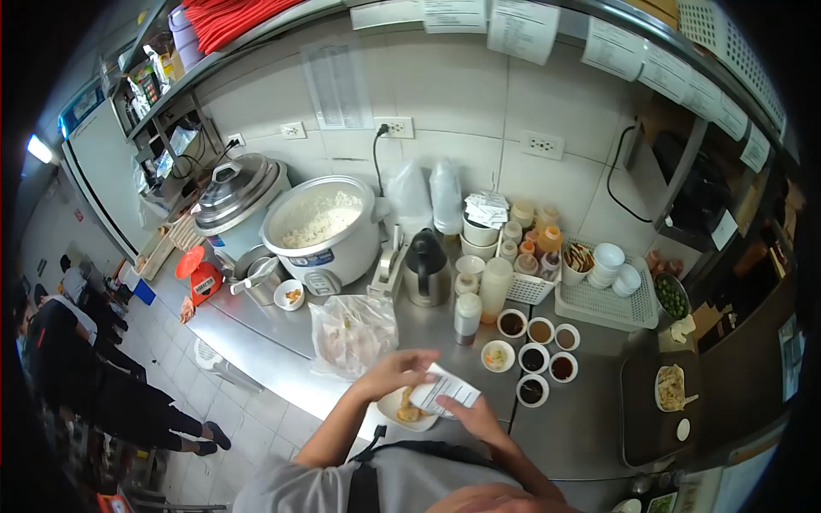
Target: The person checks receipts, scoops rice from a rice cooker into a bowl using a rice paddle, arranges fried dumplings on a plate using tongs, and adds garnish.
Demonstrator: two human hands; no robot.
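Observation:
A small white printed paper [446,391] is in my right hand [475,416], whose thumb lies over its lower edge. My left hand [400,373] is at the paper's upper left, fingers curved and apart; whether they touch the paper is hard to tell. Under the paper and my left hand is a white plate [389,402] with pale brown food [409,411] on it, partly hidden. A clear plastic bag [352,332] lies just beyond my left hand. To the right stands a small bowl of mixed food [497,356].
Several sauce cups [532,357] stand at the right. Behind are squeeze bottles [495,286], a metal jug [428,267] and an open rice cooker [321,227]. A brown tray [634,410] lies far right. People [94,368] stand at the left.

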